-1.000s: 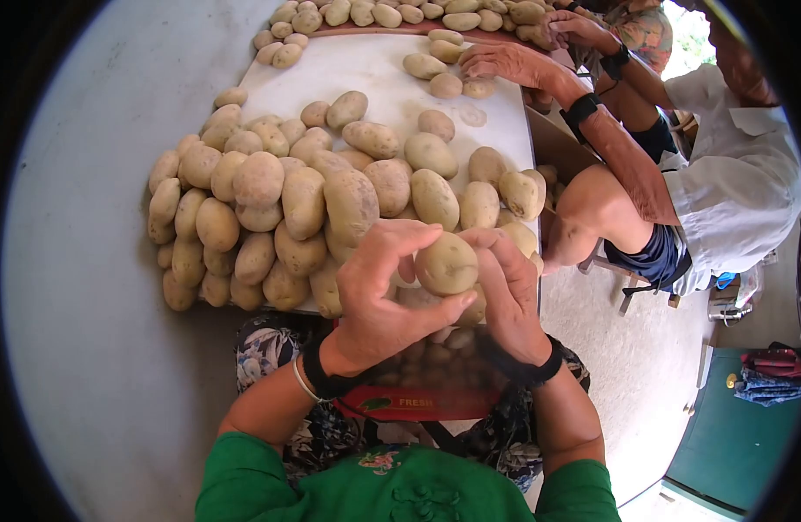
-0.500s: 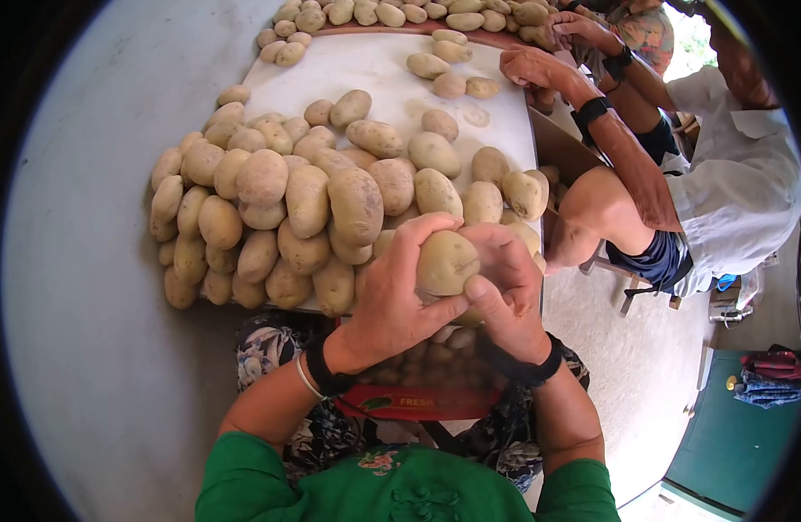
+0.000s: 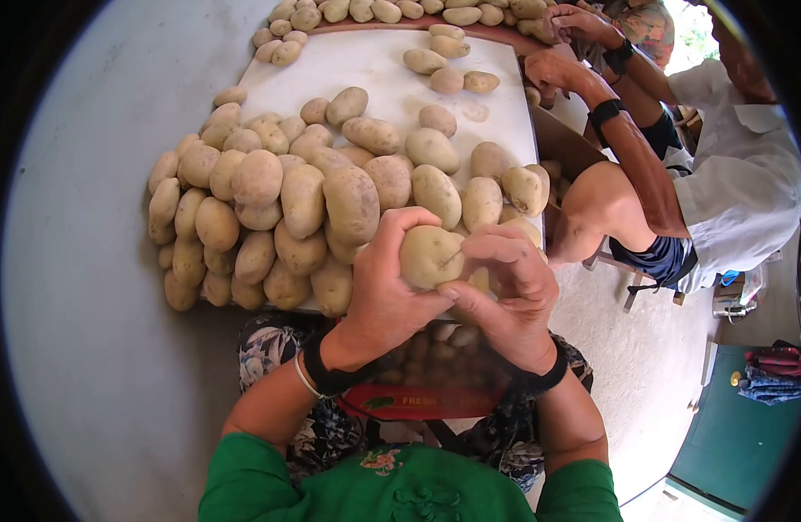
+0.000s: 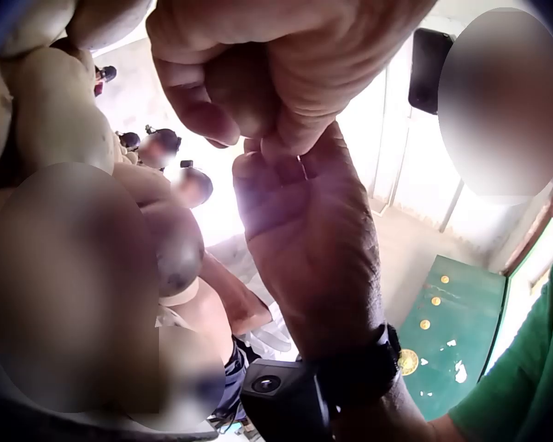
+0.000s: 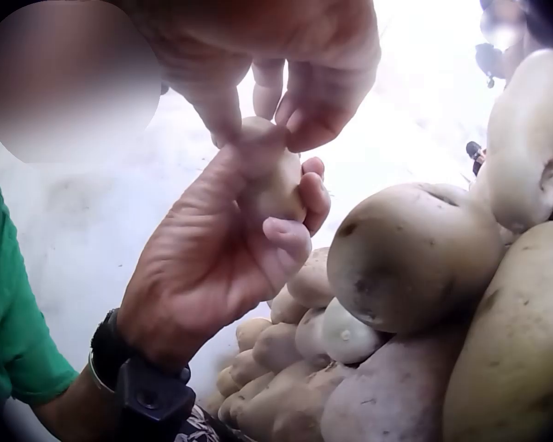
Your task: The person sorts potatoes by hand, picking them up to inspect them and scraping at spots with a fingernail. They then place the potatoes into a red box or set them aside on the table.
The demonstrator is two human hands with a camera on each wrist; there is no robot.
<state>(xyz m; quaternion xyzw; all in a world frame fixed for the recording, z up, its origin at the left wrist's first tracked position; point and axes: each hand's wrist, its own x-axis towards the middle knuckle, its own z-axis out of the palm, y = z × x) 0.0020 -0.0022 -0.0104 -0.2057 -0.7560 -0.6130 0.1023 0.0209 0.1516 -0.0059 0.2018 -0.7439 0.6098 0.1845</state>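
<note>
My left hand [image 3: 381, 294] grips a round, pale yellow potato [image 3: 426, 258] above the near edge of the pile. A dark mark shows on the potato's right side. The index finger and thumb of my right hand [image 3: 518, 303] are bent against that side, with a gap between them. From the right wrist view, the left fingers curl round the potato [image 5: 281, 189] while the right fingertips meet its upper end. Seen by the left wrist camera, the right hand [image 4: 309, 230] reaches up to the left fingers, which hide most of the potato.
Many potatoes [image 3: 257, 178] are heaped on the white tabletop [image 3: 365, 65], with a few loose ones [image 3: 446, 81] farther back. Below my hands sits a red crate [image 3: 418, 402] of potatoes. Another person [image 3: 740, 174] sits to the right, an arm at the table's edge.
The potato has moved slightly left and turned in my left hand. My right fingers have shifted over its right side. The other person's hand has drawn back from the loose potatoes.
</note>
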